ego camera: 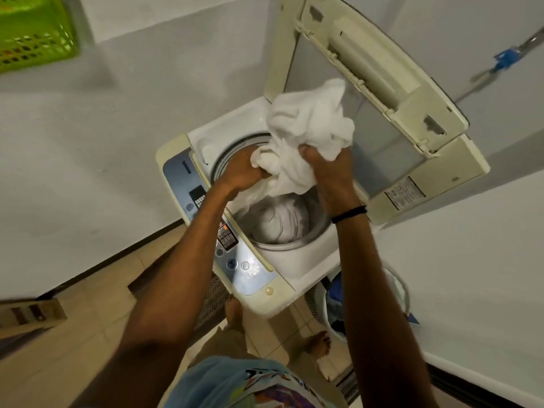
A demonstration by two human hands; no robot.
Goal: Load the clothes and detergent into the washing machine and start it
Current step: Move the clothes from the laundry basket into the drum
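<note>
Fingers of both hands (329, 169) clenched around white cloth (312, 125)

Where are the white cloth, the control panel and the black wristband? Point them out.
white cloth (312, 125): head view, bunched upper part.
control panel (247, 270): head view, blue face near the buttons.
black wristband (348, 214): head view, band's middle.

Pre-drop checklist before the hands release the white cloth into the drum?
1. Lid raised clear of the opening: ok.
2. White cloth gripped by left hand and right hand: ok.
3. Cloth over the drum, not the rim: ok; its lower end hangs inside.
4. Room left in drum: ok; a grey-white bundle lies low, wall visible above it.
5. Control panel free of trailing fabric: ok.
6. Detergent added: cannot tell; none in view.
</note>
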